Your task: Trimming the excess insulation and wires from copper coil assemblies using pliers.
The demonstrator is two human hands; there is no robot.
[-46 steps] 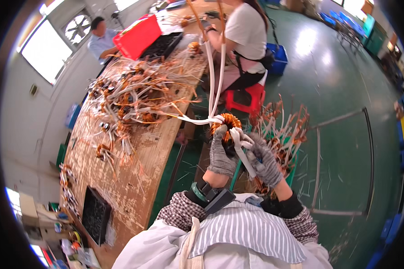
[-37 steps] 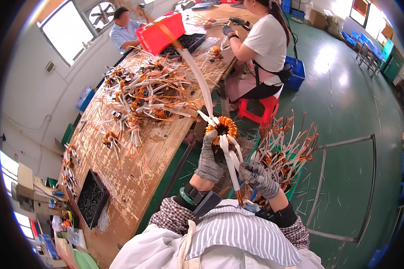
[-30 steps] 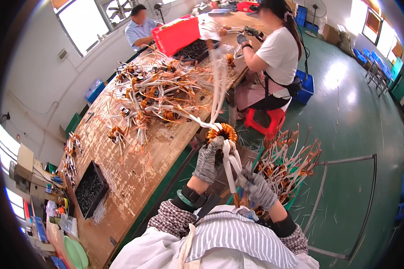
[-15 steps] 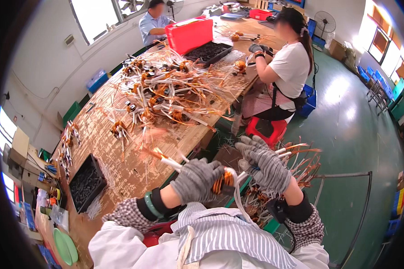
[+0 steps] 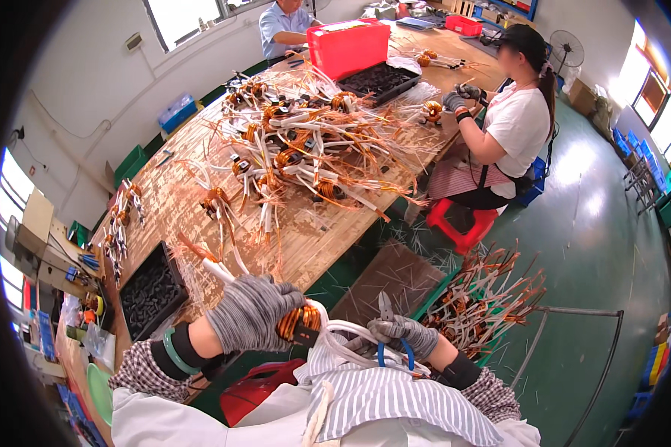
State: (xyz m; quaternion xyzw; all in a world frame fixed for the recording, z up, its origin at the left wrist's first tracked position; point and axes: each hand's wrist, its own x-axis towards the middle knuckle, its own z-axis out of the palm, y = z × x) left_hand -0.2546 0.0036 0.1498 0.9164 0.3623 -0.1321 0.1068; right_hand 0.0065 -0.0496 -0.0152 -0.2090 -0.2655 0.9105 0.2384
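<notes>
My left hand [image 5: 250, 313], in a grey knit glove, is closed around a copper-wound coil [image 5: 298, 325] with a dark block on it. White-sleeved leads [image 5: 218, 270] with bare copper ends stick out beyond its fingers toward the table. Other white leads [image 5: 343, 328] from the coil curve across to my right hand [image 5: 410, 335]. That gloved hand grips blue-handled cutting pliers [image 5: 385, 307], jaws pointing up and away from me. The leads pass beside and beneath the right fingers; whether it also holds them is unclear.
Many similar coils [image 5: 291, 156] are heaped on the worn wooden table [image 5: 164, 216]. A black tray [image 5: 153, 290] of small dark parts lies left; a green-edged crate of coils [image 5: 470, 298] stands right. Across the table are a red bin [image 5: 348, 48] and two co-workers.
My right hand has come down and left toward the coil, and the pliers now show plainly in it. My left hand with the coil has shifted left. The view has also shifted.
</notes>
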